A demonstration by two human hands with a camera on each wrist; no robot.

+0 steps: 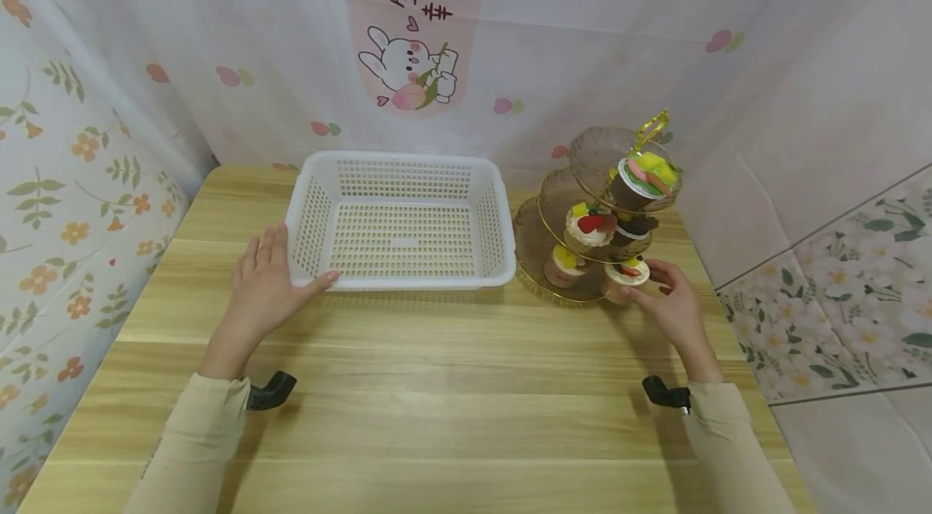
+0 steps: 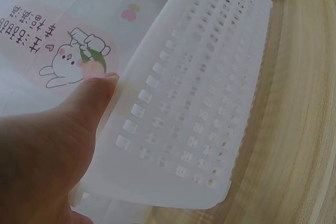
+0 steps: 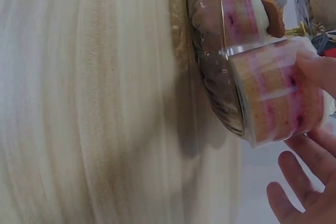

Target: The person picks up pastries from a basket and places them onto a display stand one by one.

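Note:
My right hand (image 1: pixel 675 309) pinches a cake cup (image 1: pixel 628 274) between thumb and fingers at the front right of the bottom tier of a three-tier stand (image 1: pixel 535 259). In the right wrist view this cup (image 3: pixel 281 95) shows pink and yellow cake layers through its clear wall, tilted at the tier's rim. Beside it on the same tier is another layered cake cup (image 3: pixel 239 11). Around the front left corner of a white plastic basket (image 1: pixel 413 283), my left hand (image 1: pixel 264 287) rests with straight, spread fingers; its thumb touches the rim. The basket's slotted wall (image 2: pixel 178 114) fills the left wrist view.
The middle tier carries a cream-topped cupcake (image 1: pixel 588 227) and a dark one partly hidden. On the top tier sits a dark cupcake (image 1: pixel 641 178) below a gold handle (image 1: pixel 651 125). A patterned cloth (image 1: pixel 277 28) hangs behind the wooden table (image 1: pixel 451 401); a tiled wall (image 1: pixel 837 255) stands right.

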